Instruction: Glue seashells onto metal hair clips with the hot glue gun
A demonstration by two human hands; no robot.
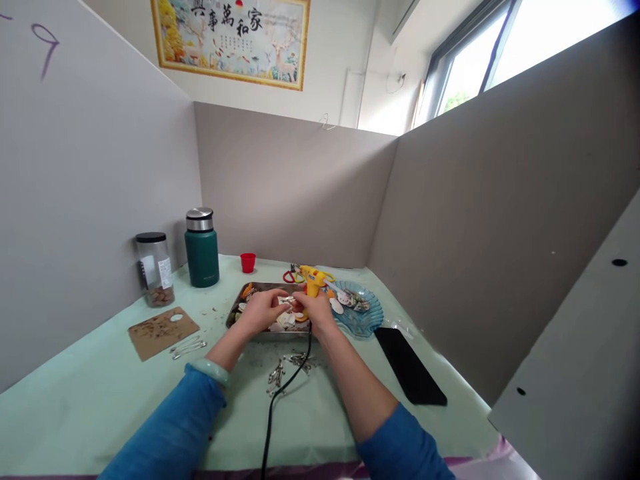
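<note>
My left hand (263,310) hangs over the metal tray (280,335), thumb and forefinger curled together around something too small to make out. Close beside it is my right hand (314,308), its fingers pinched towards the left fingertips; what they hold is partly hidden. Right behind the right hand stands a yellow glue gun (315,275), its black cord (280,391) running down to the table's front edge. I cannot tell whether that hand touches the gun. Shell-like pale pieces (286,321) and other small bits fill the tray.
A blue shell-shaped plate (367,325) with small pieces stands right of the tray, near a black phone-like slab (411,367). Safety pins (276,377) lie in front. Leftward are brown cardboard (163,337), a jar (155,270), a green flask (201,253) and a red cup (248,263).
</note>
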